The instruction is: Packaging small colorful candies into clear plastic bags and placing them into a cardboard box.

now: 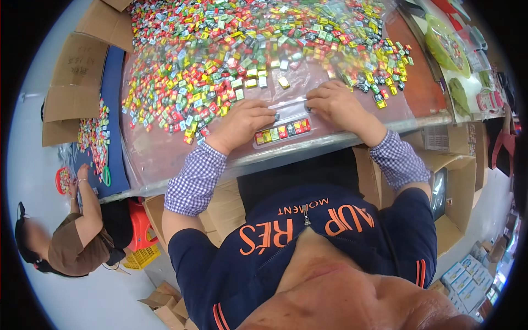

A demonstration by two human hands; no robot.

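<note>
My left hand (246, 121) has a small dark block (277, 117) at its fingertips, over the left end of a clear plastic tray (292, 110). At that tray's right end, my right hand (336, 104) pinches another small dark piece, mostly covered by the fingers. Just nearer to me lies a second clear tray with one row of small wrapped blocks (282, 131) in red, yellow, green and black. Beyond both hands spreads a large heap of similar colourful blocks (231, 53), with a loose yellow-and-white block (283, 82) close by.
Plastic sheeting covers the table (156, 165). To the left, another person (78, 239) sits by a blue surface (117, 165) with more blocks and green-handled scissors (107, 176). Cardboard boxes (453, 198) stand below the table. A yellow-green basket (447, 45) is at the right.
</note>
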